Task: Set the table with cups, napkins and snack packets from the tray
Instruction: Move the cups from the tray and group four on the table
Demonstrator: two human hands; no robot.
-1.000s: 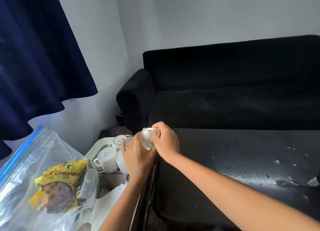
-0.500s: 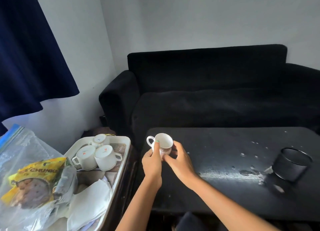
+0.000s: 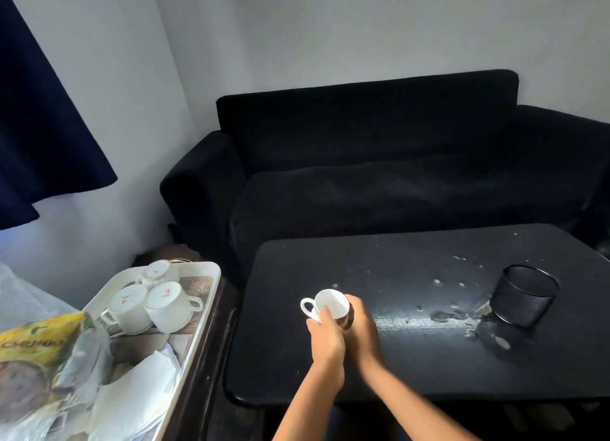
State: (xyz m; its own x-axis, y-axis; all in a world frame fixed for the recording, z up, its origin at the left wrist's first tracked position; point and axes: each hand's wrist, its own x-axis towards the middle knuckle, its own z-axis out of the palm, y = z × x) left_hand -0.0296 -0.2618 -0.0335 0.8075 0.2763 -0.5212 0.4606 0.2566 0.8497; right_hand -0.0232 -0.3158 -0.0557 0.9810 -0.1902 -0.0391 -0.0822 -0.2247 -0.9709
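Black sofa sits vs. a pale wall, w/ a dark curtain at far left; just in front of it, the black table, top scuffed & flecked white. Both hands hold one white cup upright over the table's left-front area: left hand curled round the near wall, fingers up by the rim; right hand wrapped round the far-right side & base. Handle points left, mouth up. Can't tell if the base touches the top yet – probably being steadied for set-down, two hands keeping it level. Tray stands on a lower stand just left of the table, a dark gap between. In it: three more cups bunched at the far end, upside down, likely stacked that way for carrying; napkins near the front; snack packet in a clear bag at the near-left. So task looks early: one cup out, rest still in the tray. Only a black mesh holder stands on the table, far right, well apart from the hands. Lots of open top btwn; left edge is close to the cup, so mind the handle side.
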